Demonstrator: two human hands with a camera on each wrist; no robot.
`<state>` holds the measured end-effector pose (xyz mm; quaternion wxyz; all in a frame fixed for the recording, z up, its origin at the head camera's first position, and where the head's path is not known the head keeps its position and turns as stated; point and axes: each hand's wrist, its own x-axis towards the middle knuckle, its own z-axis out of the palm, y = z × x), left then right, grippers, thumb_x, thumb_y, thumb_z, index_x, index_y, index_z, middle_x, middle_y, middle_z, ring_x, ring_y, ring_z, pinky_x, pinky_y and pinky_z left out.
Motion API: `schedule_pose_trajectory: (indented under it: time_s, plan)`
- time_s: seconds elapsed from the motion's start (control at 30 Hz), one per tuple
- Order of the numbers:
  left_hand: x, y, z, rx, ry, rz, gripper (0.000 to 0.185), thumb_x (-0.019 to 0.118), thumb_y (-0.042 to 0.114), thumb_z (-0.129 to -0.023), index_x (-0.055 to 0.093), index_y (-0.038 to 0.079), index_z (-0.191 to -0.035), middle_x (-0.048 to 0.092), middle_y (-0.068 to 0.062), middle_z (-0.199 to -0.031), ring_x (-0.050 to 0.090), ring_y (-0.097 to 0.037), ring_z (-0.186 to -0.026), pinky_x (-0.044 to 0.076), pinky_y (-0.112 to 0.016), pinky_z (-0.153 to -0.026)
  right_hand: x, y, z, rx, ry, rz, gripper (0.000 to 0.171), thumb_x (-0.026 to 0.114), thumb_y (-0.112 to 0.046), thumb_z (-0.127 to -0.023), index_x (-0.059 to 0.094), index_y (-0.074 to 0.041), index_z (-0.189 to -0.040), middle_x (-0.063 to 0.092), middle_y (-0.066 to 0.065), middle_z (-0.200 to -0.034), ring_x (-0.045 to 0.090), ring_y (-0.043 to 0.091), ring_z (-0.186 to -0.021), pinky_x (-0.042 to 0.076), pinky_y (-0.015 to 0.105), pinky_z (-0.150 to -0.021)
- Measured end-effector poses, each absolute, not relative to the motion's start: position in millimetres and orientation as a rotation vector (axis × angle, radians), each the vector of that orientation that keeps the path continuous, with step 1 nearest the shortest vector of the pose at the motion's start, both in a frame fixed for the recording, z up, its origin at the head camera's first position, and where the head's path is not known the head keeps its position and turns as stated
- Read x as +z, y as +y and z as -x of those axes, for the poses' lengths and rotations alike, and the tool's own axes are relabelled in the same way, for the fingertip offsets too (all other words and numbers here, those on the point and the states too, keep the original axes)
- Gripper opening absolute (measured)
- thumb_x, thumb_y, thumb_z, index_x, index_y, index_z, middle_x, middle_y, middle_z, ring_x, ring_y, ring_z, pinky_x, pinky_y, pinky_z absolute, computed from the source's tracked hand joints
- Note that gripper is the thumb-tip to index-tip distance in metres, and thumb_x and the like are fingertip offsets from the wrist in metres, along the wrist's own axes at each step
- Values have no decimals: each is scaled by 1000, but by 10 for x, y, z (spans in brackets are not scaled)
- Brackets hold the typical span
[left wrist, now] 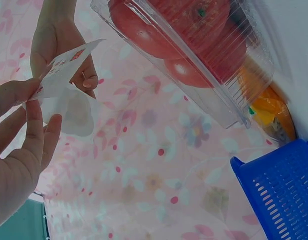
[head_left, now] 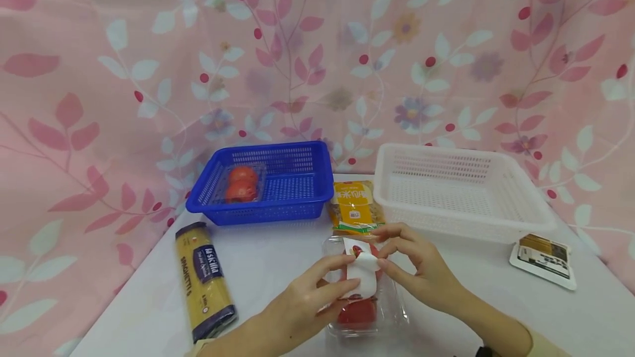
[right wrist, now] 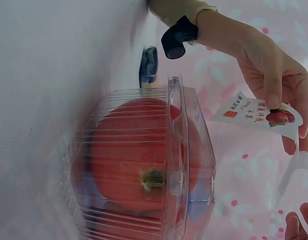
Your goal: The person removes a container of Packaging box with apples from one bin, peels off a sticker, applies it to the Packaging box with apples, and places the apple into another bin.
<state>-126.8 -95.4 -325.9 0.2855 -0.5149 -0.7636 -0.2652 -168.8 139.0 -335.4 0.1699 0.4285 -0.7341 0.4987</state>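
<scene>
My left hand [head_left: 310,296] pinches a white sticker label [head_left: 362,280] printed with red fruit and small writing. At the label's curled upper edge, my right hand [head_left: 421,271] pinches it between thumb and finger. In the right wrist view the printed face of the label [right wrist: 253,114] lies under the left thumb, and a white strip bends away toward the right fingertips [right wrist: 293,226]. Under both hands stands a clear plastic clamshell box [head_left: 399,313] holding red tomatoes [head_left: 357,313]. The label hides part of the box in the head view.
A blue basket [head_left: 273,216] with a pack of tomatoes [head_left: 242,183] stands back left, a white basket [head_left: 461,219] back right. Between them lies a yellow food packet [head_left: 353,205]. Spaghetti [head_left: 203,280] lies at left, a flat white-edged pack [head_left: 543,260] at right.
</scene>
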Motion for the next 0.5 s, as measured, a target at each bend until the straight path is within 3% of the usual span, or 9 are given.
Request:
schedule_pose_trajectory:
  time_s: [0.27,0.5]
  plan:
    - [-3303,-949,1353,-944,-1974,1350,29,76,-4,-67,70,0,-95,59,-14,-115,62,-17,-95,48,-15,-76,-3349,1384,1685,1509,-1993,-1294,32,63,16,-76,60,-14,-88,53,10,-114,53,23,-97,45,23,-88]
    - [-3324,-989,1405,-1078,-2017,1280,21,75,-4,-69,71,1,-89,67,-9,-99,64,-11,-87,49,-17,-74,-3353,1404,1718,1487,-1933,-1298,31,62,20,-73,60,-9,-85,54,15,-112,54,20,-96,45,21,-85]
